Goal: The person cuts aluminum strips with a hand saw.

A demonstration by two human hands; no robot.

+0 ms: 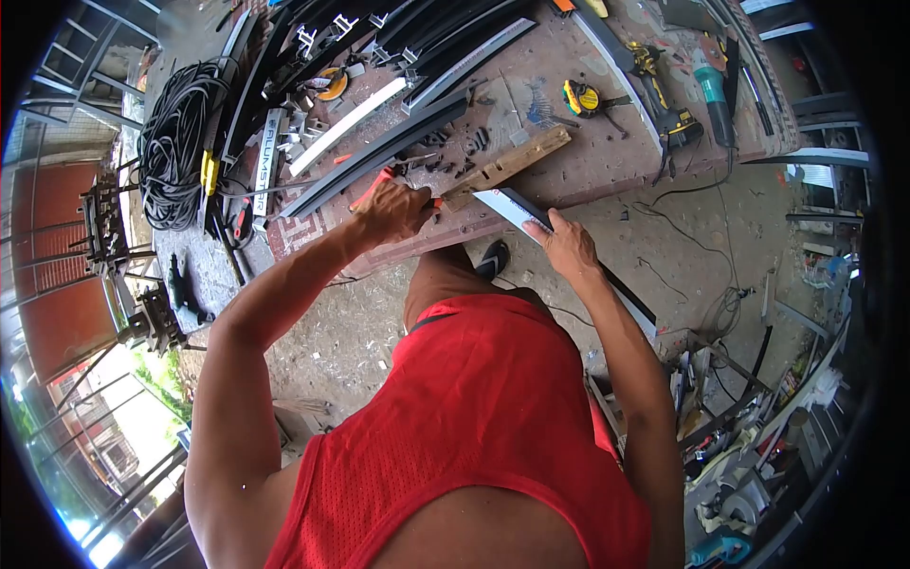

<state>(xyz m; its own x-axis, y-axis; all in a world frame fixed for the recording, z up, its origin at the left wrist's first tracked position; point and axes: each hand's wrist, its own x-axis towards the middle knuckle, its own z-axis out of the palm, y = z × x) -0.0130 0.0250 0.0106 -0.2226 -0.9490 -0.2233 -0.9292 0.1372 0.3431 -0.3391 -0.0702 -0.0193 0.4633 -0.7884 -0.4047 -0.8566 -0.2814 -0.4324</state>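
Note:
My left hand [393, 211] is closed round a red-handled tool [373, 187] at the table's front edge; its kind cannot be made out. An orange end shows beside my fingers, close to a notched wooden block [519, 166] on the table. My right hand [571, 242] grips a long metal profile [512, 209], white on its upper face and dark along its edge. The profile slants from the block down past my forearm. Several small black pieces [464, 147] lie scattered beyond my left hand, beside a dark grey profile [379, 152].
On the table [626, 175] lie a yellow tape measure [582, 99], a yellow-black cordless drill [673, 119] and a teal angle grinder [713, 90]. A black cable coil [185, 142] sits at the left. Metal offcuts [730, 379] and tools crowd the floor at right.

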